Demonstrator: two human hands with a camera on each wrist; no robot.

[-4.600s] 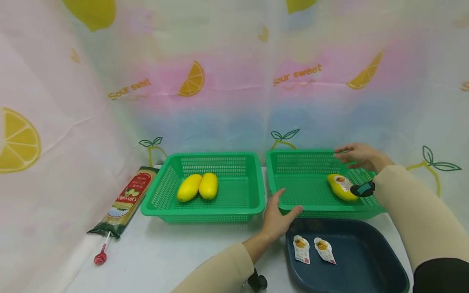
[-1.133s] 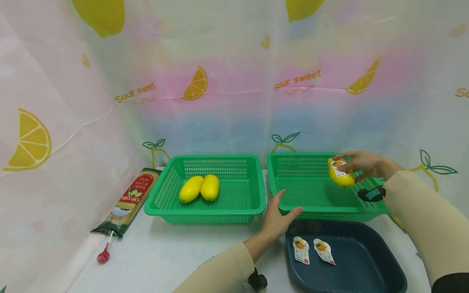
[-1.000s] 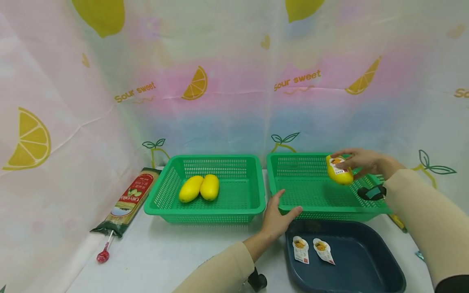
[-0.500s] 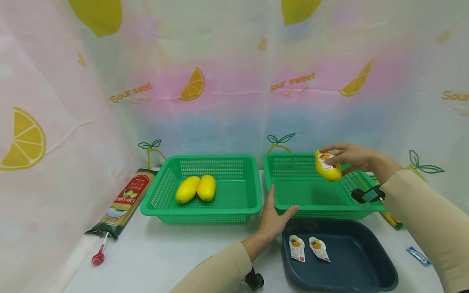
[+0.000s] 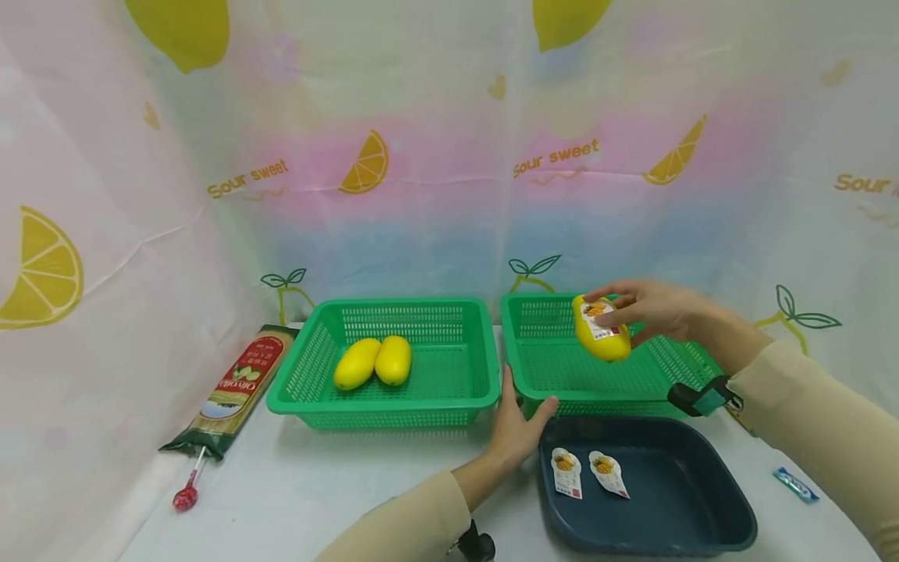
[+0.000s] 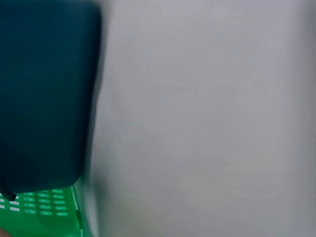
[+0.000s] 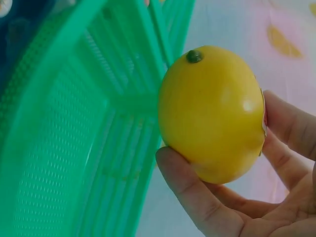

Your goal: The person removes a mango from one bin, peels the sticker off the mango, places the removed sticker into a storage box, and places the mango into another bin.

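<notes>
In the head view my right hand (image 5: 663, 308) holds a yellow mango (image 5: 611, 345) with a white label on it, raised above the right green basket (image 5: 555, 367). Fingers and thumb pinch the fruit from both sides; the right wrist view shows the mango (image 7: 212, 113) with its dark green stem spot. My left hand (image 5: 511, 433) rests at that basket's near left corner, fingers fairly straight and thumb spread. Two more mangoes (image 5: 393, 361) lie side by side in the left green basket (image 5: 379, 407).
A dark blue tray (image 5: 674, 484) with two label stickers (image 5: 608, 474) at its left stands before the right basket. A long packet (image 5: 242, 386) and a red lollipop (image 5: 186, 497) lie far left. A small blue-green wrapper (image 5: 795, 485) is at right.
My right hand has taken hold of the labelled mango lying in the right basket, lifted it and carried it leftward. My left hand has stayed by the basket corner.
</notes>
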